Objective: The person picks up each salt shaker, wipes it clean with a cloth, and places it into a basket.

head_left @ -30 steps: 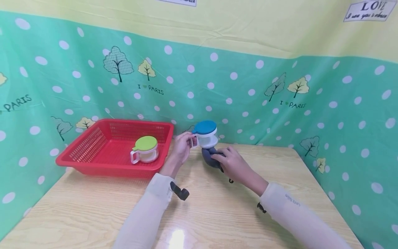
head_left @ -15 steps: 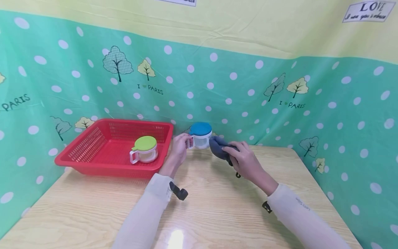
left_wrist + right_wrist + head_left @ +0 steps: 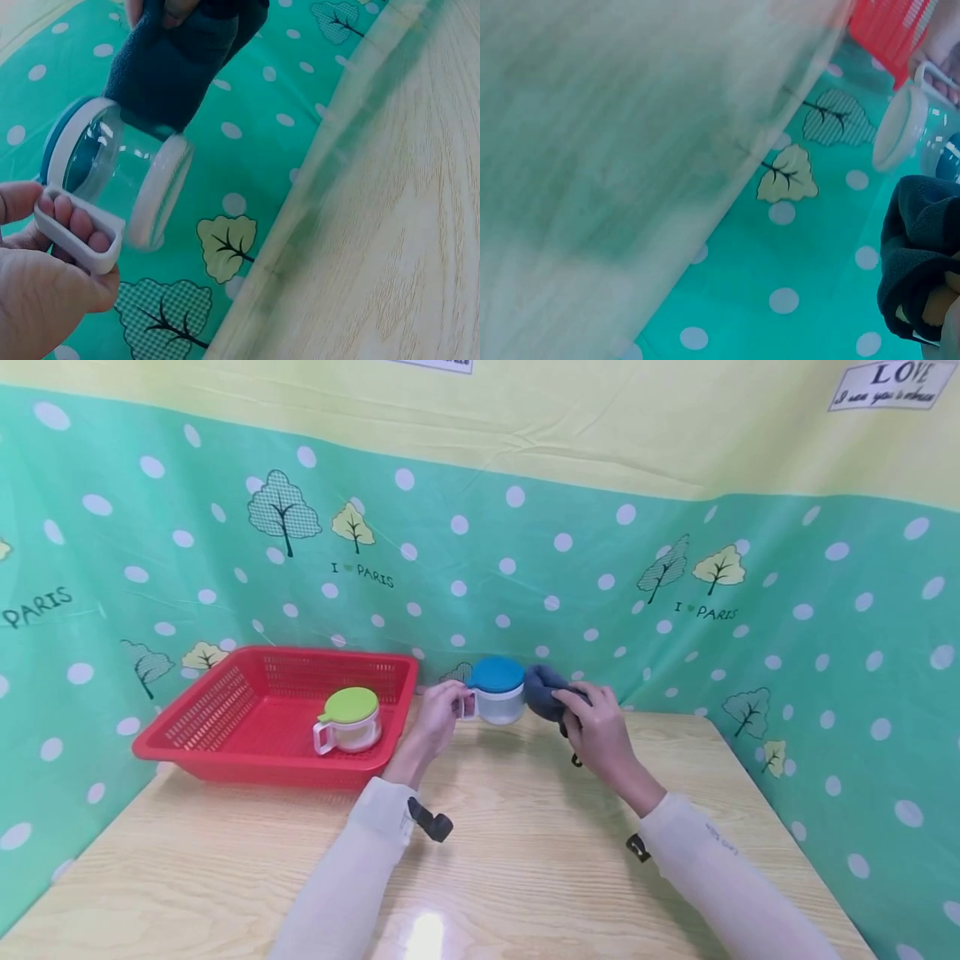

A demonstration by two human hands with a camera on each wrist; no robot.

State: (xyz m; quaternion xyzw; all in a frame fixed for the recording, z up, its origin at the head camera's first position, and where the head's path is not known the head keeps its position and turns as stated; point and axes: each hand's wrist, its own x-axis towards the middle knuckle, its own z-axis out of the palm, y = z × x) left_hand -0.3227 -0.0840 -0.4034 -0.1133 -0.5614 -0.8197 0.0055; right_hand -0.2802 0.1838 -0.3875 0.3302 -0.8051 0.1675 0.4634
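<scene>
By its white handle, my left hand (image 3: 435, 718) grips a clear jar (image 3: 501, 706) with a blue lid (image 3: 497, 674). The fingers pass through the handle (image 3: 79, 234), as the left wrist view shows. My right hand (image 3: 600, 732) holds a bunched dark blue cloth (image 3: 546, 692) against the jar's right side. In the left wrist view the cloth (image 3: 169, 71) meets the clear wall of the jar. The right wrist view catches the cloth (image 3: 919, 247) at its right edge, with only some fingertips visible. The jar appears raised off the table near its back edge.
A red basket (image 3: 247, 760) stands on the left of the wooden table (image 3: 525, 860). Inside it sits a similar jar (image 3: 358, 733) with a green lid (image 3: 352, 705). A green dotted curtain (image 3: 600, 568) hangs close behind the table's back edge.
The cloth has gone from beneath the jar to its right side, rising slightly. The jar shifted left, then back right, and its tilt changed. The basket has stayed put.
</scene>
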